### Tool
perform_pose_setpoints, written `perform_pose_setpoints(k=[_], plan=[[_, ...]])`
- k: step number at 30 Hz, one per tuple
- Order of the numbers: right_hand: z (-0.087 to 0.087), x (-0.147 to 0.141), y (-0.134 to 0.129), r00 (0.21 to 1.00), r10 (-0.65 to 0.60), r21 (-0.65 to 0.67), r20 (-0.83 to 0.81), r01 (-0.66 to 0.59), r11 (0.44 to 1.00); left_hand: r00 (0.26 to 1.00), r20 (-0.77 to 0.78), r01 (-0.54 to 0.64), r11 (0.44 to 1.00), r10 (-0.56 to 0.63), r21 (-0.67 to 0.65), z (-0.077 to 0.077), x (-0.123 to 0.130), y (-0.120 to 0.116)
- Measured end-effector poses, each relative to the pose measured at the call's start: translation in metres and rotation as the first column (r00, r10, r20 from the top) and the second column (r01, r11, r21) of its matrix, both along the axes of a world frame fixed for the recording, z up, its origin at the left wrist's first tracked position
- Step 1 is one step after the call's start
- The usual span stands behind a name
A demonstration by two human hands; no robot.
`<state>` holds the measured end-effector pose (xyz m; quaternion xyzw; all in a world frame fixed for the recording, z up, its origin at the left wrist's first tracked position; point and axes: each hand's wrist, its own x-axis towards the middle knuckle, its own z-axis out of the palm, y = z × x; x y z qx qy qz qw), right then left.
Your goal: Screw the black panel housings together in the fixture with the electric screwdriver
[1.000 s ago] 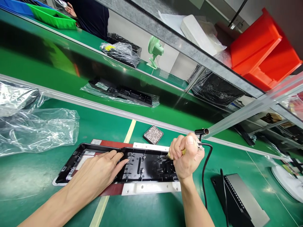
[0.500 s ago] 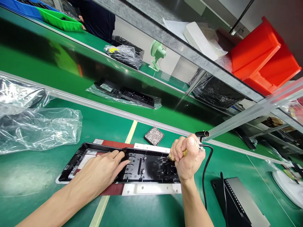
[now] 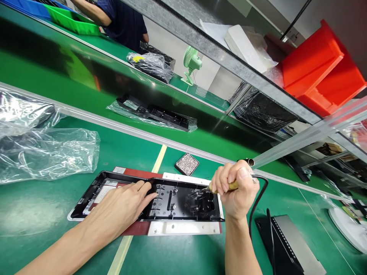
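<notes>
A long black plastic housing [image 3: 183, 202] lies open side up on a red and white fixture [image 3: 183, 228], with posts and ribs inside it. My left hand [image 3: 130, 198] rests over its middle, fingers bent onto the cross wall and thumb inside. My right hand [image 3: 236, 187] is closed round the yellowish handle of a soldering iron [image 3: 213, 187], whose black cord [image 3: 259, 179] trails from the fist. The iron's thin shaft points left, over the right part of the housing; where the tip touches I cannot tell.
A small tray of metal shavings [image 3: 187, 164] sits behind the fixture. A metal tube [image 3: 250, 162] is behind my right hand. Plastic bags [image 3: 57, 152] lie left, a black and grey panel [image 3: 295, 244] right. Another housing [image 3: 156, 112] and a green fan [image 3: 190, 65] are farther back.
My right hand has moved right with the soldering iron, uncovering the housing's right end. My left hand has stayed put. The co-worker's arm at the back has come into view.
</notes>
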<state>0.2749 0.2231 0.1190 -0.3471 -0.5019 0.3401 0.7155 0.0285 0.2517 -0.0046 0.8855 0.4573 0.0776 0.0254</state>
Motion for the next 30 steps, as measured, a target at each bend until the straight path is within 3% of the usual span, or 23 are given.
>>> perform_pose_setpoints(k=[3, 6, 16, 30], plan=[[0.008, -0.006, -0.005, 0.986, -0.157, 0.07, -0.056, 0.161, 0.985, 1.0, 0.005, 0.002, 1.0, -0.002, -0.022, 0.002, 0.0, -0.001], [0.013, -0.016, -0.01, 0.976, -0.201, 0.085, -0.09, 0.208, 0.974, 1.0, 0.016, -0.001, 1.0, 0.002, -0.03, 0.004, 0.001, -0.001], [0.006, -0.052, -0.012, 0.99, -0.06, -0.006, -0.128, 0.06, 0.998, 0.999, 0.049, 0.0, 0.998, 0.003, -0.066, 0.009, 0.004, 0.001], [-0.004, -0.065, -0.012, 0.993, 0.006, -0.083, -0.117, -0.016, 0.996, 0.996, 0.086, 0.028, 0.993, -0.018, -0.112, 0.018, 0.003, -0.001]])
